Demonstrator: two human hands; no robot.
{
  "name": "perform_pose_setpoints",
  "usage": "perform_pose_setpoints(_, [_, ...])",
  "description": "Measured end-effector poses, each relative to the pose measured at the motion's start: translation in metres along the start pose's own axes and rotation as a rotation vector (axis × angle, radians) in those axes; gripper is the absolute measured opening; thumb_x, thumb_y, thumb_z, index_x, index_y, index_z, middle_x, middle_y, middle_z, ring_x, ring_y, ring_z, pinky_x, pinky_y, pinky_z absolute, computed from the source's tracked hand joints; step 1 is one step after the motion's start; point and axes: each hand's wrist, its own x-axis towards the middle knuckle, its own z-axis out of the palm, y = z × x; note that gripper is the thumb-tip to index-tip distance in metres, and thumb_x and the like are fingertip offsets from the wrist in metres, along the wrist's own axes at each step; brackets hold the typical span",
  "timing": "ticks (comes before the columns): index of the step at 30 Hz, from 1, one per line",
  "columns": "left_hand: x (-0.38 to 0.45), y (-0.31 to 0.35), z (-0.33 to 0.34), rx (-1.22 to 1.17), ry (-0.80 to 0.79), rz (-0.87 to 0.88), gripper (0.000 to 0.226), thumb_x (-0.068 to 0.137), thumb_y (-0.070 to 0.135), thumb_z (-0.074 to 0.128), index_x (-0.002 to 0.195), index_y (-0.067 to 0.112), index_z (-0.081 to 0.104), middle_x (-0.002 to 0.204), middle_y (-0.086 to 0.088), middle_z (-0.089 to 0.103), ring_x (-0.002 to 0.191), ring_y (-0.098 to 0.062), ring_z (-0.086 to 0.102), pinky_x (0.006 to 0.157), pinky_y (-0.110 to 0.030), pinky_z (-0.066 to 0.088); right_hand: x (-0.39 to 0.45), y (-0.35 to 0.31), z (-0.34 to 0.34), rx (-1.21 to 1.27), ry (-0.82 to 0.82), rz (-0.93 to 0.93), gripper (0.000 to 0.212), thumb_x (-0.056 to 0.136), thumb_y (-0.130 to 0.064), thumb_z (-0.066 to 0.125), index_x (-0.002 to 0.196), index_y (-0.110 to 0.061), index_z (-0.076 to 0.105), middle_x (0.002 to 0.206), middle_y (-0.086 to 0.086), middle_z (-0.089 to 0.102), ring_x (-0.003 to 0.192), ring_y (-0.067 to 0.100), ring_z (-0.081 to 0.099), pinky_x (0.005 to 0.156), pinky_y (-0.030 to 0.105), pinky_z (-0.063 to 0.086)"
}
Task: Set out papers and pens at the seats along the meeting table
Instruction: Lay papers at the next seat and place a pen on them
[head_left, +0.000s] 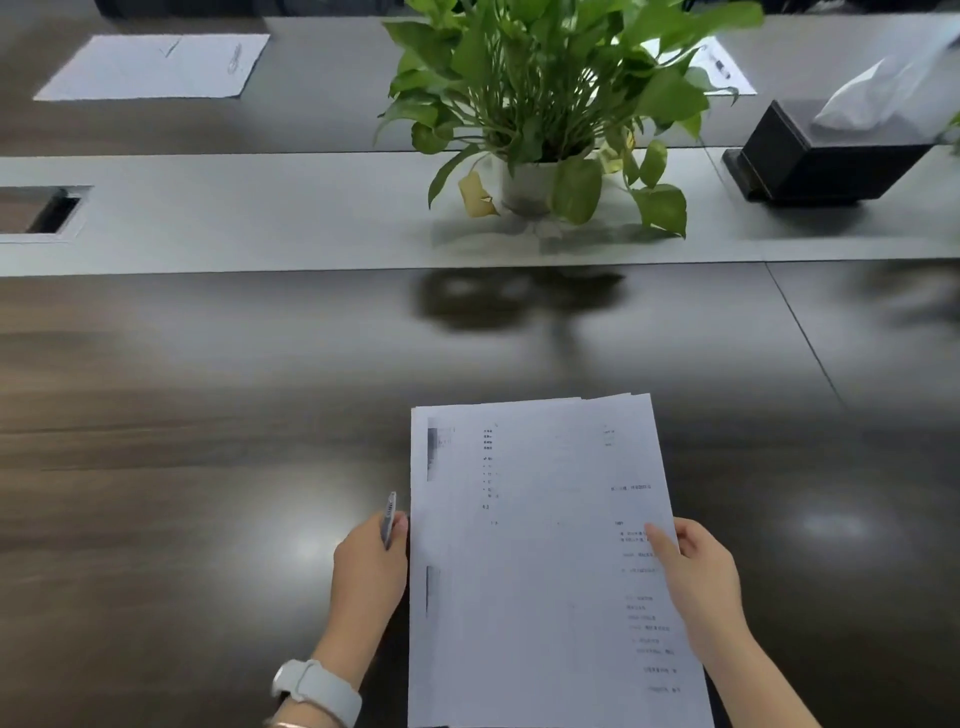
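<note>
Currently, both hands hold a stack of papers (540, 561) above the near, dark part of the table (208, 415). The stack's long axis runs away from the person, with its far edge tilted slightly to the right; the sheets are fanned a little at the far right corner. The left hand (370, 571) grips the stack's left edge, its fingers hidden under the sheets, and holds a pen (388, 519) against the thumb. The pen points up and away, roughly parallel to the stack's long axis; its lower end is hidden by the hand. The right hand (698, 577) pinches the right edge, thumb on top, fingers out of sight beneath. A watch (317, 688) sits on the left wrist. The stack's near edge is cut off by the frame, and the print is too blurred to read. A plant (545, 104) stands on the table's light centre strip, with a tissue box (826, 156) to its right. On the far side lies a sheet (156, 65) at the left; a second sheet (727, 67) with a pen on it is mostly hidden behind the leaves.
</note>
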Motion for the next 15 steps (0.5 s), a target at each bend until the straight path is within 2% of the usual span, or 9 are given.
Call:
perform_pose_setpoints(2, [-0.003,0.004,0.0,0.1,0.061,0.077,0.033,0.097,0.022,0.044,0.064,0.016,0.047,0.073,-0.003,0.051,0.062,-0.014,0.048,0.053,-0.025,0.038,0.005,0.003,-0.005,0.01,-0.017,-0.004,0.007,0.09,-0.021,0.056,0.092,-0.014,0.058,0.087,0.006,0.069,0.076,0.025,0.069,0.075,0.047,0.056])
perform_pose_setpoints(3, [-0.006,0.007,0.003,0.106,0.078,0.107,0.031,0.097,0.021,0.044,0.067,0.015,0.05,0.076,-0.002,0.05,0.063,-0.013,0.046,0.053,-0.024,0.035,0.008,0.004,-0.008,0.018,-0.026,-0.005,0.008,0.09,-0.022,0.057,0.094,-0.014,0.058,0.088,0.006,0.07,0.077,0.024,0.069,0.075,0.047,0.057])
perform_pose_setpoints(5, [-0.013,0.015,0.013,0.121,0.088,0.178,0.021,0.097,0.022,0.046,0.09,0.013,0.063,0.089,0.002,0.049,0.07,-0.015,0.048,0.062,-0.026,0.036,0.011,0.006,-0.017,0.053,-0.059,-0.001,0.007,0.09,-0.021,0.057,0.094,-0.015,0.058,0.088,0.006,0.07,0.077,0.024,0.069,0.073,0.045,0.057])
perform_pose_setpoints(7, [-0.022,0.027,0.033,0.188,0.036,0.305,0.025,0.095,0.022,0.049,0.116,0.016,0.062,0.101,0.008,0.044,0.08,-0.012,0.049,0.072,-0.021,0.036,0.017,0.006,-0.03,0.109,-0.078,0.014,0.005,0.09,-0.02,0.057,0.093,-0.016,0.058,0.088,0.007,0.071,0.077,0.025,0.07,0.072,0.044,0.057])
perform_pose_setpoints(9, [-0.033,0.048,0.058,0.229,-0.048,0.463,0.033,0.093,0.021,0.053,0.126,0.02,0.057,0.109,0.009,0.048,0.088,-0.01,0.055,0.075,-0.019,0.038,0.025,0.006,-0.054,0.132,-0.058,0.014,0.004,0.09,-0.019,0.057,0.093,-0.016,0.058,0.087,0.007,0.071,0.076,0.026,0.07,0.07,0.043,0.057])
perform_pose_setpoints(11, [-0.042,0.071,0.086,0.311,-0.143,0.601,0.042,0.094,0.018,0.05,0.135,0.025,0.048,0.124,0.007,0.05,0.099,-0.016,0.06,0.079,-0.024,0.045,0.039,0.007,-0.084,0.127,-0.011,0.005,0.004,0.09,-0.019,0.057,0.092,-0.017,0.059,0.087,0.007,0.071,0.076,0.027,0.07,0.07,0.044,0.058])
perform_pose_setpoints(13, [-0.049,0.094,0.115,0.463,-0.205,0.718,0.049,0.091,0.013,0.047,0.138,0.027,0.042,0.132,0.01,0.046,0.103,-0.02,0.06,0.079,-0.03,0.047,0.055,0.01,-0.114,0.114,0.05,-0.006,0.002,0.09,-0.02,0.057,0.09,-0.019,0.059,0.086,0.006,0.071,0.077,0.028,0.07,0.074,0.048,0.058])
perform_pose_setpoints(15, [-0.058,0.123,0.148,0.523,-0.287,0.889,0.057,0.074,0.007,0.066,0.127,0.022,0.055,0.121,0.009,0.057,0.093,-0.019,0.065,0.064,-0.028,0.051,0.074,0.014,-0.146,0.061,0.123,-0.028,0.005,0.09,-0.021,0.057,0.091,-0.018,0.061,0.085,0.003,0.071,0.077,0.026,0.069,0.076,0.049,0.057])
